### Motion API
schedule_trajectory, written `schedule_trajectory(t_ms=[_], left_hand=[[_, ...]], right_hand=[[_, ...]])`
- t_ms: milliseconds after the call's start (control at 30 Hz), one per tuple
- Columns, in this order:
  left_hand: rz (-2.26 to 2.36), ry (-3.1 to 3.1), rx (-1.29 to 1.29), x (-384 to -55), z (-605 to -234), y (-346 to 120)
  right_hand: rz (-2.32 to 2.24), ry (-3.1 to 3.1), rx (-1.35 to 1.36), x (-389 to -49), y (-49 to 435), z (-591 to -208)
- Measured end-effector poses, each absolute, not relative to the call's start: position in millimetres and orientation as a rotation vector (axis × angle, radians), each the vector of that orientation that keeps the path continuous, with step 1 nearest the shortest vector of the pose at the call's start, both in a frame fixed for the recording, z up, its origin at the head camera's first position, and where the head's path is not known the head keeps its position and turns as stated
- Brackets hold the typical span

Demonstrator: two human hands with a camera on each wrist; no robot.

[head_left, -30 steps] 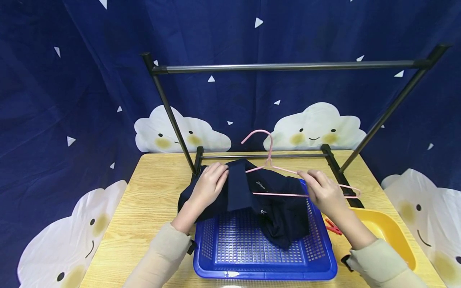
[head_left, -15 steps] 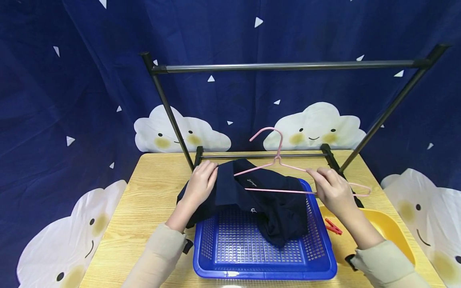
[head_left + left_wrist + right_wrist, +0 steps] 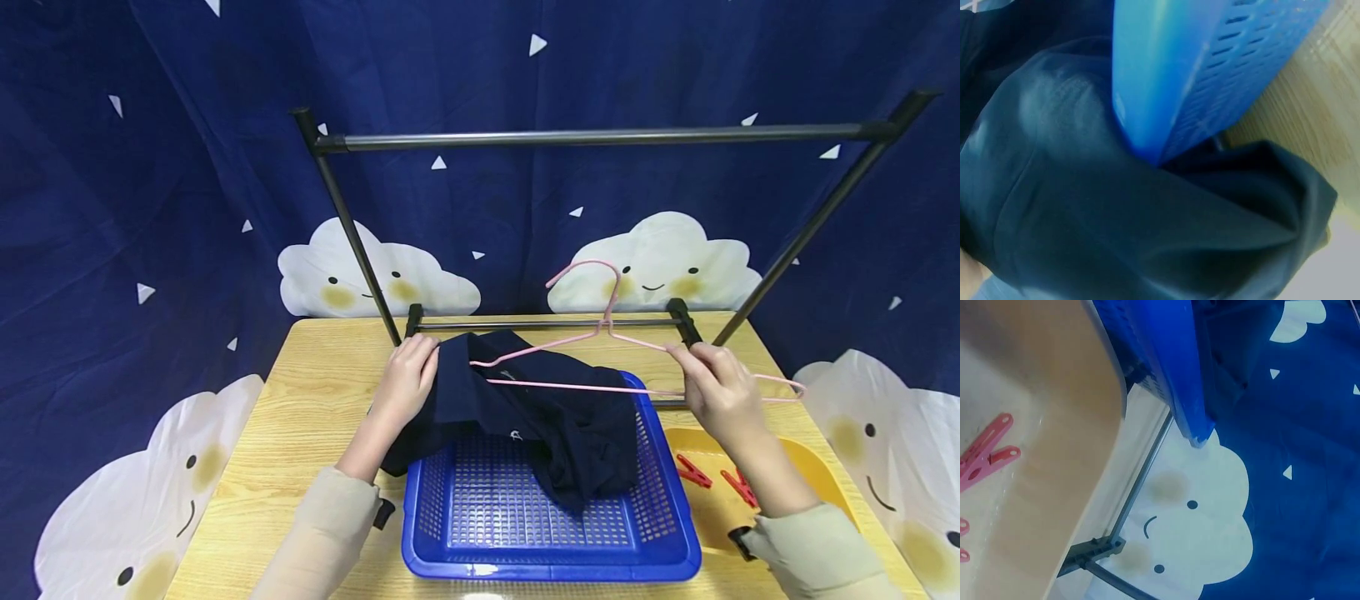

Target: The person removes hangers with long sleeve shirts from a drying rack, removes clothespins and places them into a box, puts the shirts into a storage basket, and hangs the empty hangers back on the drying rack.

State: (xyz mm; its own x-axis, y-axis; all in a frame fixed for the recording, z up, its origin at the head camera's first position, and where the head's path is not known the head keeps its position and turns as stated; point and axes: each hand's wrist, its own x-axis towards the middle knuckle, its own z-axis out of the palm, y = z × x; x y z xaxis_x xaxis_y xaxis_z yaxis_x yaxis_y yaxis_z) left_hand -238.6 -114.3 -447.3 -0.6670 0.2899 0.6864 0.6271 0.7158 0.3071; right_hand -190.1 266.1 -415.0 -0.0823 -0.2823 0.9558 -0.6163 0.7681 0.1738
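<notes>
My left hand (image 3: 408,375) grips the edge of a dark navy garment (image 3: 585,442) with small white lettering, bunched over the back of a blue basket. A pink clothes hanger (image 3: 602,323) is pinched in my right hand (image 3: 723,392) by its right shoulder, hook upward. The hanger's left end goes in behind a fold of the garment, where its tip is hidden. In the left wrist view the garment (image 3: 1085,206) drapes over the basket's corner, and a bit of skin shows at the lower left edge. The right wrist view shows neither hand nor hanger.
The blue basket (image 3: 555,572) stands at the table's front middle. To its right lies a yellow tray (image 3: 817,471) with red clothespins (image 3: 693,472). Behind them a black clothes rack (image 3: 600,137) spans the wooden table (image 3: 330,367), before a blue cloud-patterned curtain (image 3: 480,67).
My right hand has moved right with the hanger, and its hook has shifted right too. My left hand has drawn the garment's edge left. A second clothespin has come into sight in the tray.
</notes>
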Motion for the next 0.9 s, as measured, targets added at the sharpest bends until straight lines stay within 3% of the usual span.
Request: schedule_trajectory(t_ms=[900], left_hand=[[-0.685, -2.458, -0.605, -244.2, -458.7, -119.7]], right_hand=[[0.392, -1.547, 0.447, -187.3, 276.1, -400.9]])
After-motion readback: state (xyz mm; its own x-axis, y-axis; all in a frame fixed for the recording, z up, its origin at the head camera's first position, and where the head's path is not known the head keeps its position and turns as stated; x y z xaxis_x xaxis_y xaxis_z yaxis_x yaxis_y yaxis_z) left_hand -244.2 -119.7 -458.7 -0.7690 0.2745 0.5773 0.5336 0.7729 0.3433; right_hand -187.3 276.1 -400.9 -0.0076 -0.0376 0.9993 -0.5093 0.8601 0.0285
